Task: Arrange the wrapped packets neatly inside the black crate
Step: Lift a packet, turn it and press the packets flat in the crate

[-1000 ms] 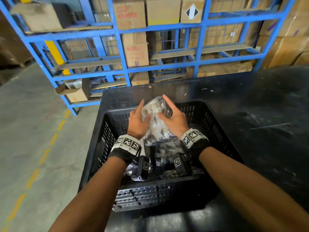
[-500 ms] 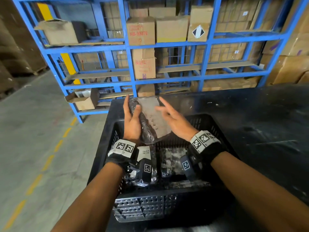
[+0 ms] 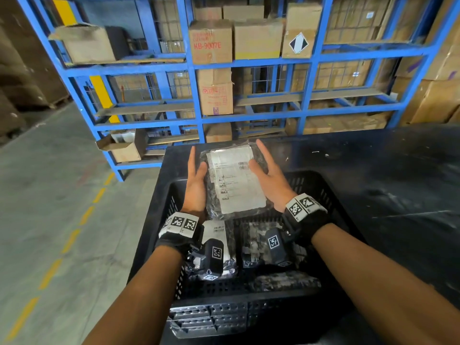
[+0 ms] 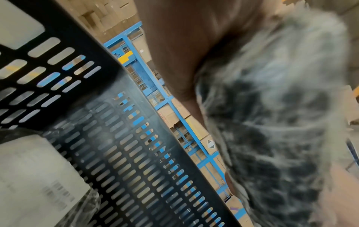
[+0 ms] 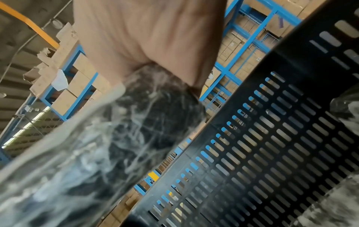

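Two hands (image 3: 196, 188) (image 3: 270, 180), packet (image 3: 236, 180) blurred in wrist views

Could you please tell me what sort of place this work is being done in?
Most likely a warehouse or stockroom: tall blue shelving stacked with cardboard boxes, a concrete floor with dashed yellow lines, and a black crate of wrapped packets on a dark table.
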